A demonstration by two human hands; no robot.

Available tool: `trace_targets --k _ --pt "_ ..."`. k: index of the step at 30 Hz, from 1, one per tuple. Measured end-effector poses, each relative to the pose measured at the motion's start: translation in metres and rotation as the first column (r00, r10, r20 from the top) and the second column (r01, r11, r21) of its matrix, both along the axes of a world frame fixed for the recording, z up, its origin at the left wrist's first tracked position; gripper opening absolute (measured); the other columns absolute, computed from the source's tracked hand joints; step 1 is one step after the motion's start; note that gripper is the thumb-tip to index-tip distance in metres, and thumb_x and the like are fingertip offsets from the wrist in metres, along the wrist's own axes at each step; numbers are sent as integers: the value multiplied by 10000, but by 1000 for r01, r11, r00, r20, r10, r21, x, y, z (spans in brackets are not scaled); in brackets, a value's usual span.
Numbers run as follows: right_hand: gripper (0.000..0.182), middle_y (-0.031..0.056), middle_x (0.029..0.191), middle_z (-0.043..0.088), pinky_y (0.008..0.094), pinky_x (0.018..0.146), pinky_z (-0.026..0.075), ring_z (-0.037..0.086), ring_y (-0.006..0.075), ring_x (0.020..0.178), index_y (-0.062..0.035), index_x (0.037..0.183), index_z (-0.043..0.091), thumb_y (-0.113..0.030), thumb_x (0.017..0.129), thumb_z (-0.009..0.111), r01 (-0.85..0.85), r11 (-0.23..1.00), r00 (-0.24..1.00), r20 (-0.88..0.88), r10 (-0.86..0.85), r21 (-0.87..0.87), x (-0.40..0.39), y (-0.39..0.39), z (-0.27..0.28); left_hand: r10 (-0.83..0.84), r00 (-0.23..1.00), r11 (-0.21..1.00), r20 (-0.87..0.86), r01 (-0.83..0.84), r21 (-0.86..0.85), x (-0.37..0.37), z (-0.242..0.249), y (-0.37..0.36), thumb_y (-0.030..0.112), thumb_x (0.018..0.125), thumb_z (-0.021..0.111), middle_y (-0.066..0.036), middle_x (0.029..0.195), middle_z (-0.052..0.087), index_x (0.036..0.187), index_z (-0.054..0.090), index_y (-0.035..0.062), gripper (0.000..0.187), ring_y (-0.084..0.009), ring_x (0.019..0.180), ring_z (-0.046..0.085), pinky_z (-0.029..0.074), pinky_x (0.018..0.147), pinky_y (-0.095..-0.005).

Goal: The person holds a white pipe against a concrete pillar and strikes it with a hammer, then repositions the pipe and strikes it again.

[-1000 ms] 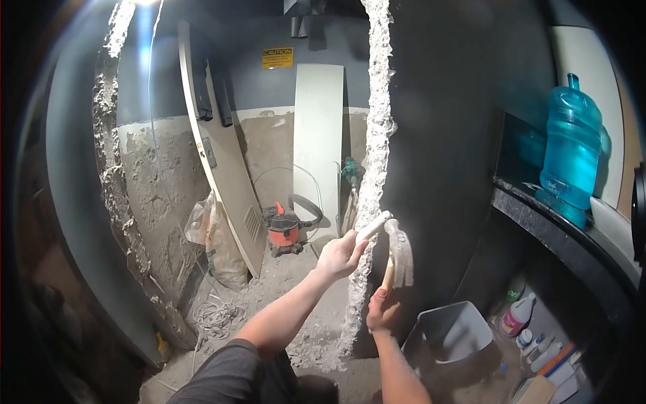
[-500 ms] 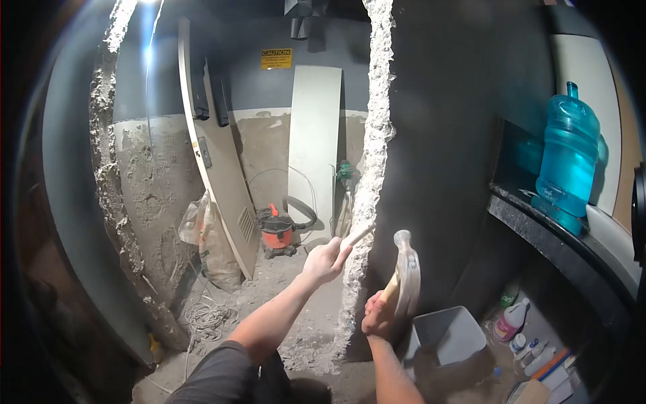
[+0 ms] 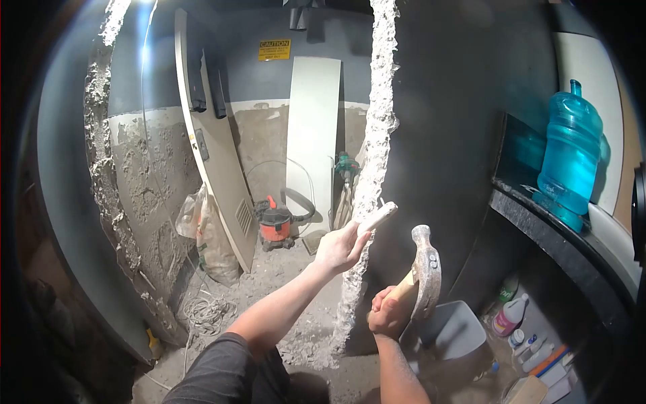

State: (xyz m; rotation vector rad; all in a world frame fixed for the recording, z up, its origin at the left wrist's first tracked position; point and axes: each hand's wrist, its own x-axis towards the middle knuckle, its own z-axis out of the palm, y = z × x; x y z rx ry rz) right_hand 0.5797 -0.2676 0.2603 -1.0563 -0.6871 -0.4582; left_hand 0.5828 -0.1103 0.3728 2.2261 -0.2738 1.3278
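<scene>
Hammer [image 3: 428,266] is in the right hand [image 3: 388,313], fist closed round the wooden handle, no gap seen between fingers and grip. Head sits up and to the right of that fist; handle's long axis slants from fist up-right to the head. Right hand is the nearer one, left hand [image 3: 338,250] is up-left of it and well apart from the hammer. Head's own long axis is near upright as viewed: round face on top, claw end down, slight bow to the right. Left hand is also closed, on a pale bar [image 3: 382,215], thumb side up; how tight, can't tell. Bar sticks out up-right from that hand, long axis on a diagonal, free end above and left of the hammer face, clear air between in view. Raw wall edge [image 3: 381,121] runs up from beside the left hand, bar overlapping it in view; contact can't tell. Dark wall [image 3: 444,168] is beyond the hammer, above the right hand. Bin [image 3: 471,330] is low, right of the right hand.
</scene>
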Motion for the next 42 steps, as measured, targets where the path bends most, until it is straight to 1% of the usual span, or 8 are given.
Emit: trace_targets --k 11,17,19,25,28,29,32,42 --pt "767 31 675 438 234 475 367 464 129 575 -56 929 448 -788 773 612 -45 995 997 73 39 89 -20 -8 26 105 989 994 -100 -104 17 -7 6 -5 365 986 549 -174 655 623 926 531 57 314 -403 649 650 502 581 -490" --pt "474 -29 592 416 224 428 331 402 66 472 -102 816 483 -528 1019 439 75 966 982 -149 -114 -248 35 15 -14 141 989 990 -49 -139 34 -5 5 -8 305 986 578 -161 622 576 914 570 51 264 -374 591 619 463 534 -447" --pt "505 -24 586 418 223 429 339 417 72 471 -90 809 476 -546 1019 414 -66 994 956 -291 39 -82 21 13 -9 157 985 987 -77 -155 35 -6 4 -9 310 986 576 -163 626 580 918 569 52 267 -381 600 622 467 541 -453" --pt "787 36 652 447 237 456 368 456 117 539 -34 879 433 -817 821 487 45 998 997 61 -47 42 -14 -9 34 148 977 989 -152 -147 16 -5 7 -3 317 984 572 -184 653 589 917 556 45 280 -406 642 625 468 557 -470" --pt "718 26 650 460 227 456 364 449 105 527 -49 855 446 -760 838 549 -13 987 998 64 24 -162 18 -10 -10 117 988 993 -100 -116 19 2 2 -1 315 984 574 -190 654 583 872 530 36 304 -411 628 610 457 552 -477" --pt "592 0 626 453 215 445 342 424 81 500 -81 816 470 -660 911 542 226 971 942 273 -196 -82 28 3 -11 115 989 993 -98 -113 21 2 2 -2 315 984 574 -190 654 583 872 530 36 304 -411 628 610 457 552 -477" --pt "459 -43 573 402 222 428 318 393 59 461 -124 793 484 -535 997 487 64 992 982 -171 -83 -112 38 25 -37 123 984 992 -129 -121 20 2 1 0 365 991 525 -206 654 611 919 519 60 313 -438 661 633 482 594 -527" --pt "547 14 637 440 233 462 351 424 109 505 -84 771 446 -591 975 461 283 954 923 299 -243 -96 25 9 -18 97 992 995 -78 -98 -3 0 3 -3 328 988 570 -187 609 563 881 528 38 312 -414 588 594 435 526 -479"
